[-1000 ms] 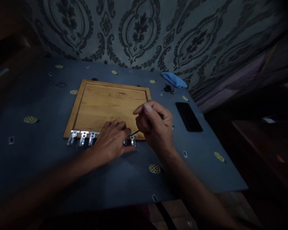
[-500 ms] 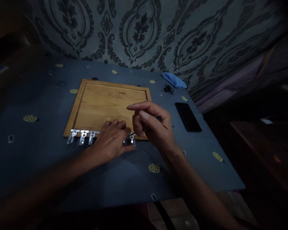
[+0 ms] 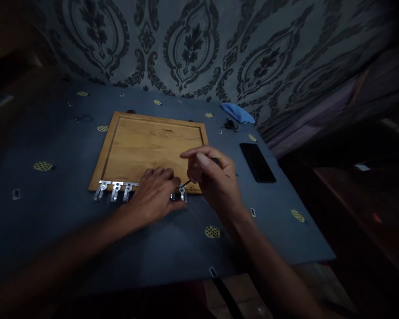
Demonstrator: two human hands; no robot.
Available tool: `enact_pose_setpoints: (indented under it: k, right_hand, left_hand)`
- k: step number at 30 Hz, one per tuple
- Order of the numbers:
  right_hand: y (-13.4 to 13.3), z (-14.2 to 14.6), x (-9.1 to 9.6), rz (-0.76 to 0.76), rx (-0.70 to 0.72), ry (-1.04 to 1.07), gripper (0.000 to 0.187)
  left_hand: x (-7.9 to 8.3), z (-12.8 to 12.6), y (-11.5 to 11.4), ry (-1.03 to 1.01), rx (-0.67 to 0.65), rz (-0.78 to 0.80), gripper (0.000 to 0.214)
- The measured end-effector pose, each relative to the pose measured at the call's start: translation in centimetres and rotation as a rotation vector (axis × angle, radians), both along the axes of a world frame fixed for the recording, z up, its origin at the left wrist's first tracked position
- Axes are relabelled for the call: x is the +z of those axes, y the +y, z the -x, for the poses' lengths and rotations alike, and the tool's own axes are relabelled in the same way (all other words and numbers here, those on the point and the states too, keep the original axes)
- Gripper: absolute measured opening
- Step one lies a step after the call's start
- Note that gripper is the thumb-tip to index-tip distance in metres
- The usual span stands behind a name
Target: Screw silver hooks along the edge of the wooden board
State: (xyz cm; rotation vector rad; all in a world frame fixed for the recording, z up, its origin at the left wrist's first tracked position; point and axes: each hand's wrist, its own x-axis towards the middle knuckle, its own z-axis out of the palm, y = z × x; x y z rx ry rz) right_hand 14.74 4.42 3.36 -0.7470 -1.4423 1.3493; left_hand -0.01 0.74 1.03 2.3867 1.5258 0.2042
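A framed wooden board [image 3: 153,141] lies flat on the table. Along its near edge runs a metal hook rail [image 3: 116,186], its hooks pointing toward me. My left hand [image 3: 156,195] is closed over the rail, fingers curled above and thumb low near the right end, hiding the middle hooks. A screwdriver [image 3: 186,182] with a thin shaft and dark handle is gripped in my right hand [image 3: 216,177], index finger extended. Its tip reaches the rail by the rightmost hook, close to my left fingertips; whether it sits in a screw I cannot tell.
A black phone [image 3: 257,162] lies right of the board. Behind it are a small dark object [image 3: 232,125] and a blue cloth [image 3: 238,113]. The blue patterned table cover [image 3: 69,239] meets a patterned wall [image 3: 193,48]; the table's right edge drops into darkness.
My right hand has shifted slightly and turned, so the screwdriver's shaft and handle show more. My left hand stays on the rail. The whole view has moved a little.
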Motion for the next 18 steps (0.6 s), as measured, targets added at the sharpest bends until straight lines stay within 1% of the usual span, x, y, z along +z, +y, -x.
enact_pose_setpoints:
  k: [2,5,6,8,10,11,13,15,18]
  right_hand:
    - [1.2,-1.2,0.5,-0.053,0.184,0.004,0.023]
    - [3.3,-2.1,0.8,-0.104,0.412,-0.054,0.028]
    - [3.9,-2.2,0.8,-0.122,0.464,-0.072,0.030]
    - [4.5,-1.8,0.5,-0.139,0.509,-0.033,0.043]
    - [4.3,-1.0,0.1,-0.090,0.481,0.068,0.057]
    - [4.0,-0.5,-0.1,-0.043,0.434,0.115,0.061]
    - [3.0,0.3,-0.3,0.031,0.279,0.191,0.065]
    - [1.9,1.0,-0.4,0.035,0.149,0.235,0.067]
    - [0.8,1.6,-0.5,-0.032,-0.002,0.259,0.063]
  left_hand:
    - [-0.1,0.0,0.0,-0.005,-0.001,0.002,0.041]
    - [-0.2,0.1,0.0,-0.011,-0.003,0.007,0.042]
    - [-0.2,0.1,0.0,-0.014,-0.002,0.007,0.042]
    - [-0.2,0.0,0.0,-0.016,0.002,0.004,0.042]
    - [-0.1,0.0,0.1,-0.006,0.003,0.002,0.042]
    - [0.0,0.0,0.1,0.000,0.003,0.002,0.042]
    - [0.2,-0.1,0.1,0.011,0.007,0.019,0.041]
    - [0.3,-0.2,0.2,0.019,0.011,0.045,0.042]
    - [0.4,-0.2,0.2,0.026,0.005,0.065,0.042]
